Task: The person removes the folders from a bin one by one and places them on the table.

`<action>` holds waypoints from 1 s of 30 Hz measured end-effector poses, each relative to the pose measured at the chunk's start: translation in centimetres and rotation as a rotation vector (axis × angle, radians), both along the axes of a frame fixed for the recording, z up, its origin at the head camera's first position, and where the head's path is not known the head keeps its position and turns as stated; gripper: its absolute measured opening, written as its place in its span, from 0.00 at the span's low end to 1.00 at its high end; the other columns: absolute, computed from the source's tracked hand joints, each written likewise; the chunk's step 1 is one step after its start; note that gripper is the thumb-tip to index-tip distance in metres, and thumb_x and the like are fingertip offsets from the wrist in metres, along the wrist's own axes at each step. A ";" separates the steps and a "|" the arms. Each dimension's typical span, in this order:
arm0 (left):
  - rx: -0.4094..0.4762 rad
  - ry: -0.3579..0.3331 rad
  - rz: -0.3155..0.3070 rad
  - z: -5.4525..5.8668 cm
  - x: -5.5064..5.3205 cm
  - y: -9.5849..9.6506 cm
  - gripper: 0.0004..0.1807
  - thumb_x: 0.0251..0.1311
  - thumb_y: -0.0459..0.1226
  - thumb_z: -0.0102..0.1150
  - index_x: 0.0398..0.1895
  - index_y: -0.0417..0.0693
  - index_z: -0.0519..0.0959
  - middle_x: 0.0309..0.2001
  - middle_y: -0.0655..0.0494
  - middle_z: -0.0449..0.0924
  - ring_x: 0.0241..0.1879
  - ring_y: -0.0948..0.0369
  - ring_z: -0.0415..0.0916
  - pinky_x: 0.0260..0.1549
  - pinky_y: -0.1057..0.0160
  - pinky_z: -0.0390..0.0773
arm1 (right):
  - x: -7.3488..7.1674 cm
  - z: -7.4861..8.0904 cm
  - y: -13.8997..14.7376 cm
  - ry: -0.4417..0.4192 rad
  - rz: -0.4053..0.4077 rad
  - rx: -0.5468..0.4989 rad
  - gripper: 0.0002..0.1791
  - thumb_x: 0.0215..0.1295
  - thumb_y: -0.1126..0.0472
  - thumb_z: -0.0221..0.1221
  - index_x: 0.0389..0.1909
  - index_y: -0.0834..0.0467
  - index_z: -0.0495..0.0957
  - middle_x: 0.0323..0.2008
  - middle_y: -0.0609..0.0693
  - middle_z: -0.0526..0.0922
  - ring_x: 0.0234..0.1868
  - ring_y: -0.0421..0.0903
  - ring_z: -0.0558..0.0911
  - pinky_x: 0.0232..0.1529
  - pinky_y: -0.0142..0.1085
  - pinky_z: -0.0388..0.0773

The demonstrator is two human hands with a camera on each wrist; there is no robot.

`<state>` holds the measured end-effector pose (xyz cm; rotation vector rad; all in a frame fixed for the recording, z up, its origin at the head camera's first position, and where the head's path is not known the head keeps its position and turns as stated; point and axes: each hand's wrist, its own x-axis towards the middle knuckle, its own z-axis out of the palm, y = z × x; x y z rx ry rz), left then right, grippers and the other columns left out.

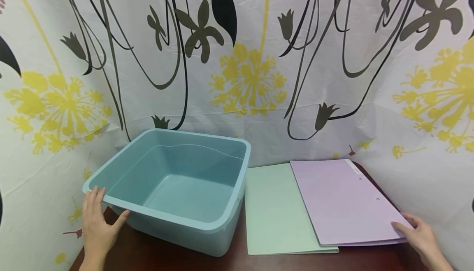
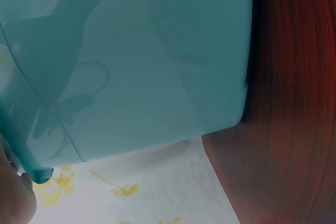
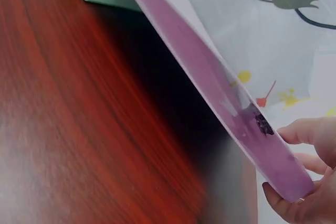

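A blue-green plastic basin stands on the left of the table, its open top tilted toward me in the head view. My left hand holds its front left corner, fingers over the rim and thumb against the outer wall. The left wrist view shows the basin's side wall close up. On the right, a purple folder overlaps a pale green folder. My right hand pinches the purple folder's near right corner, thumb on top. From the right wrist, the purple folder shows its edge, with a dark clip-like piece inside.
The dark red-brown wooden table runs under everything, and its grain shows in the left wrist view. A white cloth with yellow, grey and red flowers hangs behind and along both sides, close to the basin and folders.
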<state>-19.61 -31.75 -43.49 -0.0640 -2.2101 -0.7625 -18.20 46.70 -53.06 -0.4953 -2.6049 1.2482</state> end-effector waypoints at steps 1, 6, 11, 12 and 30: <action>0.001 -0.001 -0.001 0.0 0.0 0.0 0.49 0.44 0.54 0.65 0.66 0.39 0.57 0.68 0.37 0.50 0.70 0.45 0.38 0.63 0.38 0.40 | 0.1 0.1 -0.2 0.013 -0.015 0.012 0.27 0.56 0.55 0.61 0.53 0.67 0.70 0.37 0.63 0.82 0.28 0.15 0.62 0.25 0.21 0.63; -0.018 0.022 0.007 0.0 0.1 0.1 0.51 0.45 0.61 0.61 0.65 0.37 0.58 0.67 0.34 0.51 0.69 0.42 0.40 0.63 0.39 0.40 | 0.5 1.2 -1.2 0.002 -0.008 0.098 0.34 0.56 0.55 0.61 0.53 0.79 0.64 0.43 0.76 0.74 0.28 0.12 0.57 0.24 0.20 0.61; -0.027 0.042 0.007 -0.1 0.0 0.1 0.52 0.44 0.64 0.58 0.64 0.36 0.59 0.66 0.33 0.52 0.69 0.42 0.41 0.64 0.39 0.40 | 0.6 1.8 -1.3 -0.039 0.014 0.126 0.36 0.57 0.54 0.60 0.53 0.81 0.62 0.48 0.80 0.68 0.28 0.13 0.56 0.25 0.21 0.61; -0.027 0.044 0.005 -0.2 0.0 0.1 0.52 0.44 0.64 0.58 0.64 0.36 0.59 0.66 0.33 0.52 0.69 0.42 0.41 0.64 0.39 0.41 | 0.6 1.9 -1.3 -0.048 0.012 0.136 0.37 0.57 0.54 0.60 0.53 0.81 0.62 0.49 0.80 0.67 0.28 0.15 0.59 0.25 0.22 0.61; -0.025 0.052 0.001 -0.2 -0.1 0.1 0.53 0.44 0.64 0.58 0.64 0.36 0.59 0.66 0.33 0.52 0.69 0.42 0.41 0.63 0.39 0.41 | 0.2 1.6 -0.7 -0.115 -0.021 0.150 0.38 0.58 0.51 0.58 0.56 0.80 0.60 0.55 0.79 0.60 0.51 0.70 0.65 0.32 0.28 0.61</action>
